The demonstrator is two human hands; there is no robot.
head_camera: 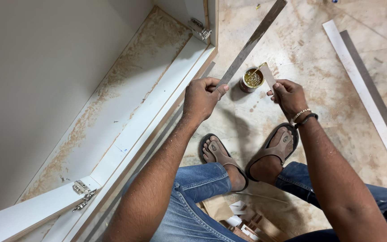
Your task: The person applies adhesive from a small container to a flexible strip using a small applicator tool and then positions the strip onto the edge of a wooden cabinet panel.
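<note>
My left hand (202, 96) grips the lower end of a long grey laminate strip (251, 42) that slants up to the top of the view. My right hand (288, 94) holds a small brown flat scrap (268, 75) whose tip dips at the rim of an open round tin (251, 79) of yellowish glue standing on the floor. The tin sits between both hands, just beyond my sandalled feet (247, 154).
A white cabinet carcass (126, 116) dusted with sawdust lies at left, with metal hinges (82, 192) on its panels. A white strip and a grey strip (366, 89) lie on the tiled floor at right. Cardboard scraps (242, 219) sit between my knees.
</note>
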